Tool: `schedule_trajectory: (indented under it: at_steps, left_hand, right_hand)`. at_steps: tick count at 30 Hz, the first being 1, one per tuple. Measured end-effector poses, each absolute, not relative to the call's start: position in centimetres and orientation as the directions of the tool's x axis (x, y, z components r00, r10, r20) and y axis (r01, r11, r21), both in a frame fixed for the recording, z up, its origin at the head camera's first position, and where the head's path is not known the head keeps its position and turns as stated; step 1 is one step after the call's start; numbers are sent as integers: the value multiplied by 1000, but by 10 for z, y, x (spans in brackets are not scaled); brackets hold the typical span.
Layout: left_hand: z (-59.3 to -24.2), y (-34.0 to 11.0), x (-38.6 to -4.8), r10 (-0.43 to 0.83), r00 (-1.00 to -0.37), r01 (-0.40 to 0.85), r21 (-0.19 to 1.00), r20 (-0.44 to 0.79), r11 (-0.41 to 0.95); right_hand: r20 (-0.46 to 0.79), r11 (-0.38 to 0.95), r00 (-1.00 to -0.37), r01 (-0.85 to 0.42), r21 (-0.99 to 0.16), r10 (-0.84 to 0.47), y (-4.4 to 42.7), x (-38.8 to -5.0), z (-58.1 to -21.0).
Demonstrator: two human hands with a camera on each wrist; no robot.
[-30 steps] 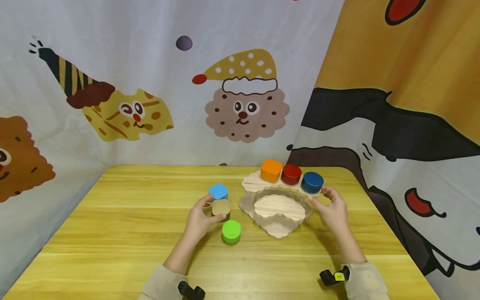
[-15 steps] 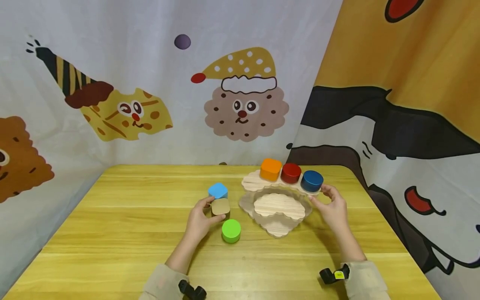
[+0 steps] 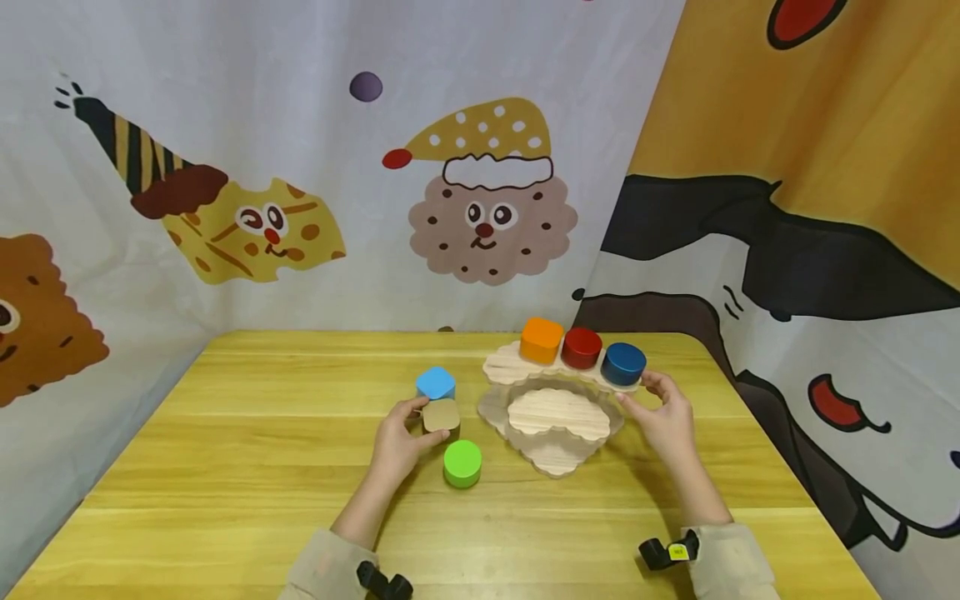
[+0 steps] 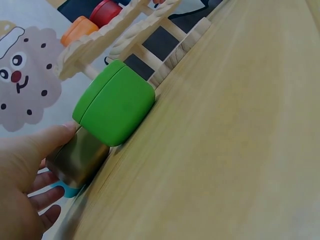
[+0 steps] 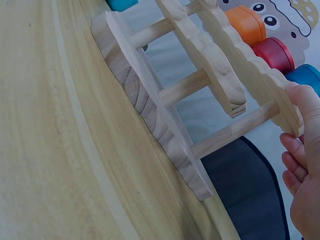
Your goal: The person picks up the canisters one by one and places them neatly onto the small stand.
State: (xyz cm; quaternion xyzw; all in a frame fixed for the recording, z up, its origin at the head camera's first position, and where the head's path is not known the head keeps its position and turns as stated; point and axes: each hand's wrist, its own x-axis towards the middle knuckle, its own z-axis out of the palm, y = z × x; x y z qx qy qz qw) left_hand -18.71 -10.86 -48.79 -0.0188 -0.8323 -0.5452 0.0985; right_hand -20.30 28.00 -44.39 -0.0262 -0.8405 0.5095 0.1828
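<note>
In the head view my left hand (image 3: 396, 442) holds a small gold tin (image 3: 441, 415) between thumb and fingers, and the tin stands on the table. Right behind that tin is a light blue tin (image 3: 437, 383); a green tin (image 3: 462, 463) stands just in front. My right hand (image 3: 670, 421) pinches the right end of the top tier of a tiered wooden stand (image 3: 510, 365), with the thumb at its edge. Along this top tier sit an orange tin (image 3: 542, 340), a red tin (image 3: 582, 347) and a dark blue tin (image 3: 624, 364).
Below the top tier are a smaller wooden shelf (image 3: 558, 414) and a wooden base (image 3: 555, 463), joined by round posts (image 5: 185, 87). All of it stands on a wooden table (image 3: 247, 467). A printed curtain (image 3: 300, 125) hangs behind the table's far edge.
</note>
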Motion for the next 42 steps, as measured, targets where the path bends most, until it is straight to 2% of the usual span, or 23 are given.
schedule_trajectory:
  at_steps: [19,27,42]
  left_hand:
    - [-473,-104,-181,-87,-960,208,885,266,416]
    - [-454,-102,-178,-103,-941,253,873,322,417]
    - [-419,-83,-179,-109,-927,307,892,360,333]
  right_hand:
    - [291,492,-930,-149,-858,225,280,-205,-443]
    - [287,497,-929,-139,-856,235,279,-204,-442]
    - [266,489,-935,-123,-864,234,280,-203,-442]
